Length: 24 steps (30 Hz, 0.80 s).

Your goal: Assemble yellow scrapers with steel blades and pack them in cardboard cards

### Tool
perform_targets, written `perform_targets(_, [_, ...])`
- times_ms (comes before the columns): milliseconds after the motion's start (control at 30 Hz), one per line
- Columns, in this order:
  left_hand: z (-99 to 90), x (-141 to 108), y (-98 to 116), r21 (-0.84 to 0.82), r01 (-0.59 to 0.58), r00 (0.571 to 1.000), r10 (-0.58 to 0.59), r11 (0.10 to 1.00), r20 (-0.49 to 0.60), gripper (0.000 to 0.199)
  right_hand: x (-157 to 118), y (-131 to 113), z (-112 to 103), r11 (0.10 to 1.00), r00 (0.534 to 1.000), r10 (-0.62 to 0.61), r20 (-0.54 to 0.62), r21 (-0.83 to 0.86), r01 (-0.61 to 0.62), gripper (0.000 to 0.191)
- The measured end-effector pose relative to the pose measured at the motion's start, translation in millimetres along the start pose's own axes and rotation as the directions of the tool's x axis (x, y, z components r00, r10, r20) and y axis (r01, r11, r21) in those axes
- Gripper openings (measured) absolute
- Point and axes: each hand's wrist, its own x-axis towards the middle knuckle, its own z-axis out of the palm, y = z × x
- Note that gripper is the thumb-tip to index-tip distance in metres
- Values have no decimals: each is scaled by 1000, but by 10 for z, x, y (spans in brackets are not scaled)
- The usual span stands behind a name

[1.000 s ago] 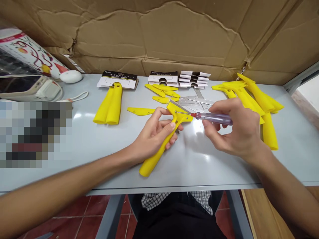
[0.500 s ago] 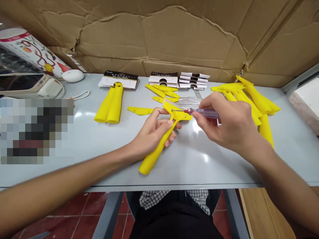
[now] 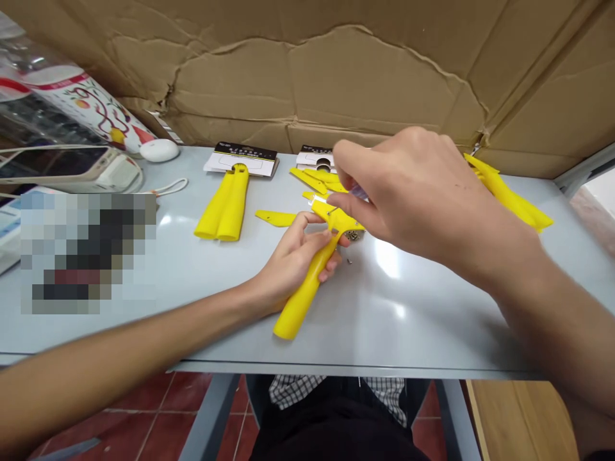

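My left hand is closed around the neck of a yellow plastic tool, its round handle slanting down toward the table's front edge. My right hand grips a screwdriver with a clear purplish handle, mostly hidden behind my fingers. The screwdriver's thin tip meets the left part of the tool's wide head, near a screw hole. A strip of metal shows along the head's upper left edge. Small screws lie on the table just beyond the head, and one loose screw lies nearer me.
Two joined yellow handles and a black-and-white card lie left of centre. Flat yellow pieces sit behind my left hand, more yellow handles at the right. A white mouse and bottles stand back left; cardboard lines the back.
My right hand has turned over and risen over the tool's head, now covering most of the screwdriver and the cards behind. The view has shifted slightly; my left hand keeps its hold.
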Motion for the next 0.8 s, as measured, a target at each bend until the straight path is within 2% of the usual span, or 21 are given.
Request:
perform_targets(67, [2,10,1,-30,14,998,-16,999,-56,28,-33,-6,30,999,998,34,46,-26,-33,20])
perform_targets(133, [2,16,6,-47,20,996,-24,999,-85,28,-79,3,37,999,997,38,62,4,-38,23])
perform_targets(300, [-3,6,3,-7,25,998,-25,1000,-60,30,-130,145,8,973,997,-27,77,230,8,15])
perform_targets(367, [-7,-1,-12,23,10,999,-9,1000,-46,29,-118,212,15,961,998,-9,58,275,-8,3])
perform_targets(467, [-16,-9,-39,60,-16,1000,17,998,-20,28,-101,268,45,963,997,82,5,256,-81,23])
perform_targets(533, [-24,-13,-51,83,-27,1000,26,996,6,27,-102,279,55,966,995,97,-30,242,-87,28])
perform_targets(700, [-50,-14,-59,140,-30,998,22,990,57,25,-136,329,38,904,988,-149,-37,400,151,12])
perform_targets(733, [-54,-13,-60,144,-33,998,24,989,61,25,-142,351,47,894,984,-171,-39,413,172,12])
perform_targets(800, [-61,-11,-60,144,-34,998,25,989,64,25,-150,401,89,908,989,-136,-51,393,145,10])
